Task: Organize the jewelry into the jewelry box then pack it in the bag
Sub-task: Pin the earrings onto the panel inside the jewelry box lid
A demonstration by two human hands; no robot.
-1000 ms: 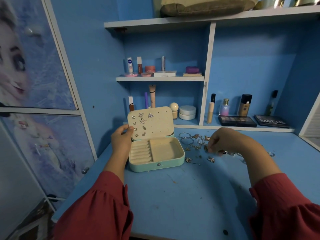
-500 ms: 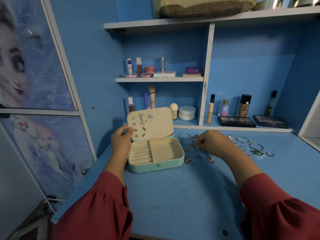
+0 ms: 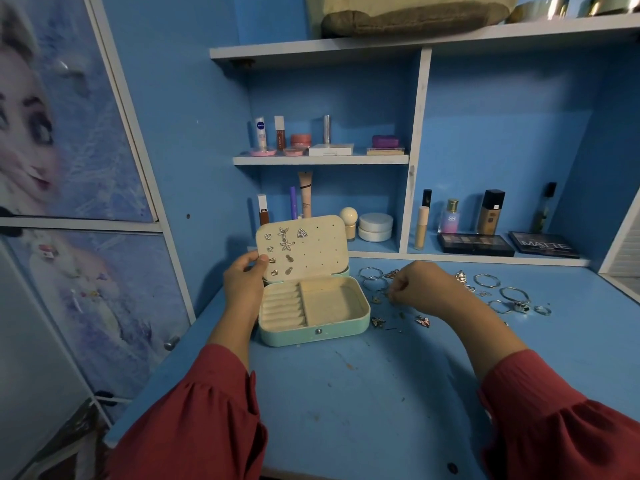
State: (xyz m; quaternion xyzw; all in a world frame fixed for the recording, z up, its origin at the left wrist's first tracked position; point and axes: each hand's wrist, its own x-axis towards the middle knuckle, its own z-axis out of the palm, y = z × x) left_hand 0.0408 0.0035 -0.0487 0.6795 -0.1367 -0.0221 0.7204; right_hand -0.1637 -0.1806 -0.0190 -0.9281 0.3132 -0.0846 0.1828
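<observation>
cosmetics line the blue shelves, two eyeshadow palettes lie flat beside a foundation bottle

- Below both hands, the blue table has a big bare patch to move across.
- Between the hands stands the jewelry box, its lid up like a wall.
- Right of the right hand, rings lie all over the table.
- Behind the hands, shelves with makeup block the way.
</observation>
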